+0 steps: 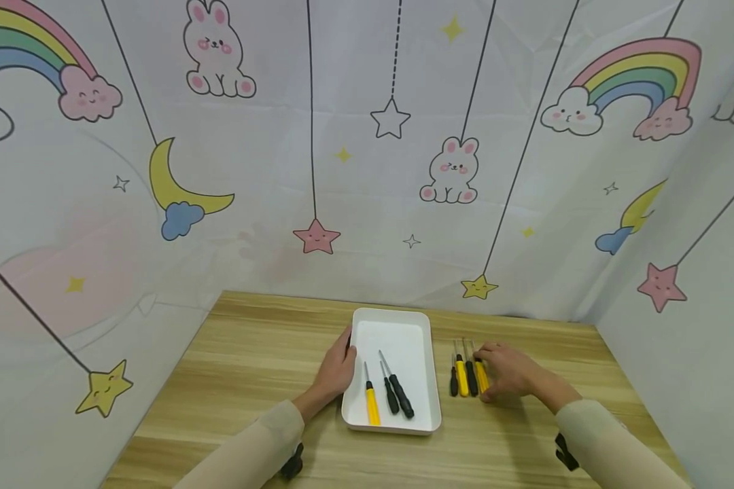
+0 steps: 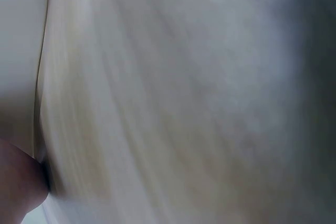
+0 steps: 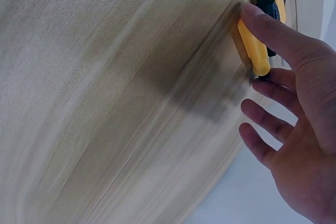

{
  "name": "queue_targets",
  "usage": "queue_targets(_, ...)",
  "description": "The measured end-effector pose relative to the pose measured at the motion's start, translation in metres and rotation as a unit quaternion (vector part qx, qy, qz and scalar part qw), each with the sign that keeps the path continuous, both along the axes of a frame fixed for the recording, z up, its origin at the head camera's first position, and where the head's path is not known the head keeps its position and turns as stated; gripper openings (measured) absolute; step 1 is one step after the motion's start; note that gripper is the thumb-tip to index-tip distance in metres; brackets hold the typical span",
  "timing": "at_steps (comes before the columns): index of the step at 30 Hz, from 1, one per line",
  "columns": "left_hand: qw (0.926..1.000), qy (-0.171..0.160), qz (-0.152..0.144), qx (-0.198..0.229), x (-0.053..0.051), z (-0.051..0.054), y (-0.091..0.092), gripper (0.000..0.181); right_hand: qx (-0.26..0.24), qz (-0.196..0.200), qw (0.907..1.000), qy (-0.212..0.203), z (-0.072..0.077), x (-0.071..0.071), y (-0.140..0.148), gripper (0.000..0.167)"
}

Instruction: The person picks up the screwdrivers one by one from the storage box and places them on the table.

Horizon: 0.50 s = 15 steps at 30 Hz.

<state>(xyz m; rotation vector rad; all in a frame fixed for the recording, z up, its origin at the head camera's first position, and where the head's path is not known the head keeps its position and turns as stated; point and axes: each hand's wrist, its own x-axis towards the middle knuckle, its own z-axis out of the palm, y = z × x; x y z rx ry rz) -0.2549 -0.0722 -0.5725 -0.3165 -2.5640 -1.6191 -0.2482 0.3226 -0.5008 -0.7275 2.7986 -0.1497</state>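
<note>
My left hand point(image 1: 338, 367) holds the left wall of a white tray point(image 1: 391, 429), thumb at the rim; the left wrist view shows only part of that hand point(image 2: 21, 184). Inside the tray lie a yellow-handled screwdriver point(image 1: 372, 405) and two black ones point(image 1: 390, 397) point(image 1: 402, 396). Right of the tray, my right hand point(image 1: 509, 370) is at the rightmost yellow screwdriver point(image 1: 481, 375) of a short row. In the right wrist view, thumb and index finger of the hand point(image 3: 299, 108) span that yellow handle point(image 3: 253, 48) end to end; the other fingers are spread loosely.
Beside the held screwdriver lie a black one point(image 1: 472, 377), a yellow one point(image 1: 461, 377) and a small black one point(image 1: 454, 382). The wooden table point(image 1: 251, 346) meets a white printed curtain point(image 1: 269, 170) at its back edge and right side.
</note>
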Motion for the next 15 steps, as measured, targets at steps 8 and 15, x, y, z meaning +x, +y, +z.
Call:
queue_targets(8, 1.0000, 0.000, -0.003, 0.002, -0.0007, 0.0009, 0.0003, 0.054, -0.003, -0.004, 1.0000, -0.004, 0.0004, 0.0012, 0.0005, 0.091)
queue_targets(15, 1.0000, -0.005, -0.002, 0.006, -0.0001, 0.0010, 0.0003, 0.055, 0.001, -0.009, 1.0000, 0.001, -0.0026, 0.0017, 0.0005, 0.093)
